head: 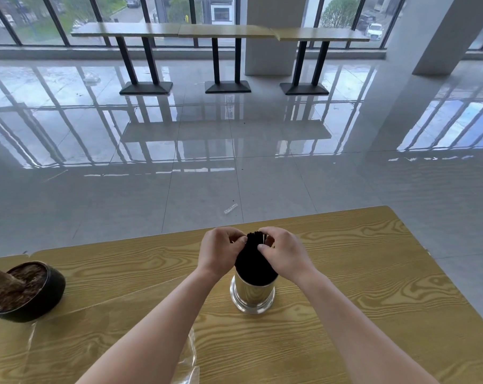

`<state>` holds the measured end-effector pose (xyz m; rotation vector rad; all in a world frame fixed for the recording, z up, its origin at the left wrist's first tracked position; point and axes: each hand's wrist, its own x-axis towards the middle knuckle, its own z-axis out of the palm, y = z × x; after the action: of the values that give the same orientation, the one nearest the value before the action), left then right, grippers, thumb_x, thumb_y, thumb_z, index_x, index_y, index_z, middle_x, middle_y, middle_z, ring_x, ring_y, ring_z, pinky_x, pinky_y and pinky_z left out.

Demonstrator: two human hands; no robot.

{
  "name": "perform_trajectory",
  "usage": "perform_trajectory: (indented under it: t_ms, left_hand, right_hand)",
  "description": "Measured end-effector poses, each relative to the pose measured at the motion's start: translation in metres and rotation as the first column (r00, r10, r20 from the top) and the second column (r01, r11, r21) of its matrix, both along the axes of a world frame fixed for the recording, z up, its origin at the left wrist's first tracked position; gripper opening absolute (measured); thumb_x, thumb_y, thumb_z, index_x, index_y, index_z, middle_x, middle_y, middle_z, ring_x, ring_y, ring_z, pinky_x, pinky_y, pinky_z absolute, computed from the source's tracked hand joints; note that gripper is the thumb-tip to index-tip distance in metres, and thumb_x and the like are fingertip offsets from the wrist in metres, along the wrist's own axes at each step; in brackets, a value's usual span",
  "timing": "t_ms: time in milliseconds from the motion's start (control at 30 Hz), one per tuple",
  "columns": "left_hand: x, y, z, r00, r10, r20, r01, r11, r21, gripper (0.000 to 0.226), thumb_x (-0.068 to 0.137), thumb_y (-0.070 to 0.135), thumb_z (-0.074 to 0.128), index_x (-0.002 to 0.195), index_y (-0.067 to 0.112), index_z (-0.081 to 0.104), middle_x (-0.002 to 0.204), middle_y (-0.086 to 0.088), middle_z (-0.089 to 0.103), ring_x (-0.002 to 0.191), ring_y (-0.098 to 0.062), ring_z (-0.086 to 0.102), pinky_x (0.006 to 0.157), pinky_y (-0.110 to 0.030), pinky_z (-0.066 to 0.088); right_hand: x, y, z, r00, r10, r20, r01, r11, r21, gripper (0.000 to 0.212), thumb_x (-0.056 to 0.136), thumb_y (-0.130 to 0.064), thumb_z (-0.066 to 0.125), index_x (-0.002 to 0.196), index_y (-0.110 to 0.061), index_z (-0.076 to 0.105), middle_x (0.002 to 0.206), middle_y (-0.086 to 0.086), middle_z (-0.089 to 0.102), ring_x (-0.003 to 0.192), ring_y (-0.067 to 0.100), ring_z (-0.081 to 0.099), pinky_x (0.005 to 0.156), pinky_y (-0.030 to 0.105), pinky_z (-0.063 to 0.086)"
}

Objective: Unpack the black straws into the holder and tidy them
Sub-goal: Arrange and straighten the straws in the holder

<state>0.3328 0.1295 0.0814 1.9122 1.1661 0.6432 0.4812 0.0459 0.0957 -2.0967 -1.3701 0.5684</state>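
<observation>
Black straws (254, 259) standing bunched in metal holder (252, 295) on wooden table (373, 273). Left hand (221, 252) and right hand (283, 253) closed around upper straw ends, fingertips apparently pinching. Potted plant (24, 291) well apart, far left.

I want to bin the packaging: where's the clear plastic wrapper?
In the head view, the clear wrapper lies on the wooden table, bottom centre, beside the left forearm.

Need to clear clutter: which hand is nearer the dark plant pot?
Left. The left hand is on the straws, on the side facing the plant pot; the right hand sits beyond it.
</observation>
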Motion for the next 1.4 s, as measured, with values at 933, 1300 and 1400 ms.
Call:
perform_trajectory:
  t_ms: [933,1300,1400]
  left_hand:
    - [-0.001,-0.003,0.016,0.995,0.076,0.071,-0.083,0.991,0.104,0.011,0.085,0.019,0.079,0.095,0.016,0.082,0.087,0.006,0.079,0.08,-0.007,0.072,0.078,-0.025,0.057]
    - [-0.007,-0.006,0.02,0.99,0.106,0.089,-0.117,0.985,0.127,0.009,0.083,0.019,0.08,0.092,0.016,0.082,0.084,0.006,0.079,0.078,-0.009,0.071,0.077,-0.031,0.059]
    - [-0.007,-0.007,0.025,0.99,0.104,0.099,-0.115,0.986,0.122,0.009,0.084,0.018,0.08,0.093,0.017,0.082,0.084,0.006,0.079,0.078,-0.009,0.071,0.078,-0.033,0.059]
  right_hand:
    - [0.009,0.002,-0.005,0.998,-0.047,-0.038,0.047,0.999,0.007,0.019,0.096,-0.024,0.063,0.112,-0.023,0.074,0.098,-0.008,0.074,0.088,0.009,0.064,0.067,0.015,0.044]
    - [0.011,-0.007,-0.001,0.988,-0.11,-0.11,0.125,0.982,0.143,0.002,0.086,-0.028,0.074,0.085,-0.027,0.075,0.062,-0.011,0.064,0.061,0.002,0.06,0.055,0.017,0.043]
    - [0.01,-0.008,0.004,0.987,-0.105,-0.121,0.127,0.973,0.191,0.003,0.083,-0.027,0.076,0.081,-0.026,0.075,0.064,-0.01,0.064,0.062,0.003,0.06,0.058,0.018,0.046]
